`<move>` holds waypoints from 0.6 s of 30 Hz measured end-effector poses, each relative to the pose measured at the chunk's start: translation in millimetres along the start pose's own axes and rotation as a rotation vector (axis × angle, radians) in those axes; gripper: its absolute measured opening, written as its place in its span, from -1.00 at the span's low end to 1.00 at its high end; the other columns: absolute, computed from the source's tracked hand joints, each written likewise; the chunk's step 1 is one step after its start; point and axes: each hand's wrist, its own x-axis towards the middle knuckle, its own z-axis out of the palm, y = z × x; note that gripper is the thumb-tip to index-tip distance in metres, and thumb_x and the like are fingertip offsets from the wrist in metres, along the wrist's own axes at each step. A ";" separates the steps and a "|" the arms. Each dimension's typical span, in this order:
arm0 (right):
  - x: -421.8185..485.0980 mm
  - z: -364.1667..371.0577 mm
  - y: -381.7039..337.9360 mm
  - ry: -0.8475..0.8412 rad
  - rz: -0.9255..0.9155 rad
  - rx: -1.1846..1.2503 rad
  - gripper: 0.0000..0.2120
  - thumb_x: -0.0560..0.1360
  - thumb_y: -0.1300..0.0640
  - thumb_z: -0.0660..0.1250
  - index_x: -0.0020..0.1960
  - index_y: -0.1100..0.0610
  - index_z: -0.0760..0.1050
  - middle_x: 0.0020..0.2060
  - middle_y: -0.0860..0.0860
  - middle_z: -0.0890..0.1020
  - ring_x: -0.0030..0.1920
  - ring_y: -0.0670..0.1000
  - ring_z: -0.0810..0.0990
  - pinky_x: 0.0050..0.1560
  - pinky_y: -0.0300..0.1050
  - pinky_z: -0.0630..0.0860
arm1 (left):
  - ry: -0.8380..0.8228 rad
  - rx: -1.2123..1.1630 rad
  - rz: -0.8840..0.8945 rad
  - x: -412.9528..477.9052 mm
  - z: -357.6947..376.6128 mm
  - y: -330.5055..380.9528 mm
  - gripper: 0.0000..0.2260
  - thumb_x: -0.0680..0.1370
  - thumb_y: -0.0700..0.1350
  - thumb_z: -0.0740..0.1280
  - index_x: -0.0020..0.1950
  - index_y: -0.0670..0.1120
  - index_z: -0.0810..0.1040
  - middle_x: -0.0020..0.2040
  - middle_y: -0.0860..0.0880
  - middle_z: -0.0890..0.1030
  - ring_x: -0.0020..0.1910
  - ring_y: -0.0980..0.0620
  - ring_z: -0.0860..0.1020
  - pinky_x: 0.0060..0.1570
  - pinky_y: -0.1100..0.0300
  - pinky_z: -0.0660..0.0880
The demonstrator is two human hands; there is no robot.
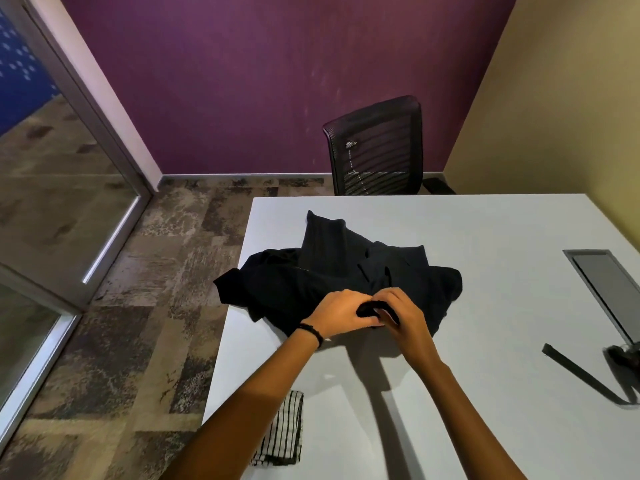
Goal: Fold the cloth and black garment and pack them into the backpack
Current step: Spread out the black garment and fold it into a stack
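Observation:
A black garment [332, 268] lies rumpled near the left side of the white table [485, 230], one corner hanging over the left edge. My left hand [337, 311] and my right hand [401, 311] meet at its near edge, both pinching a bunched fold of black fabric between them. A white cloth with black stripes [285, 434] lies folded near the table's front left edge, partly under my left forearm. At the right edge a black strap [581, 375] and a dark bit of the backpack [625, 358] show; the rest of the backpack is out of frame.
A grey cable hatch [604, 285] is set into the table at the right. A black mesh office chair [375, 150] stands behind the table's far edge. A glass door and patterned carpet lie to the left.

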 end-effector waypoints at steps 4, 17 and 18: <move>-8.8 -14.0 -15.6 0.154 0.042 0.091 -0.87 0.50 0.21 0.31 0.02 0.18 0.55 -0.08 -0.03 0.60 -0.03 -0.17 0.56 -0.01 -0.32 0.50 | -0.045 0.096 0.100 6.4 -21.7 27.0 -0.75 0.53 0.06 0.30 -0.02 -0.11 0.60 -0.14 -0.07 0.64 -0.18 -0.01 0.55 -0.21 0.14 0.42; -31.2 -10.2 -60.8 0.130 0.480 0.285 -0.73 0.50 0.04 0.35 0.14 0.11 0.43 -0.06 0.03 0.58 0.00 -0.04 0.58 -0.06 -0.27 0.47 | 0.395 0.062 0.095 7.8 -141.2 115.0 -0.69 0.59 -0.04 0.24 -0.24 -0.23 0.50 -0.28 -0.17 0.56 -0.31 -0.11 0.49 -0.32 0.09 0.36; -36.6 -4.6 -59.2 -0.003 0.542 0.276 -0.58 0.48 -0.03 0.35 0.25 0.12 0.39 0.06 0.05 0.57 0.09 0.00 0.57 0.00 -0.26 0.47 | 0.416 0.058 0.085 6.0 -148.2 120.1 -0.69 0.59 -0.05 0.24 -0.28 -0.21 0.45 -0.32 -0.16 0.53 -0.35 -0.10 0.45 -0.35 0.11 0.33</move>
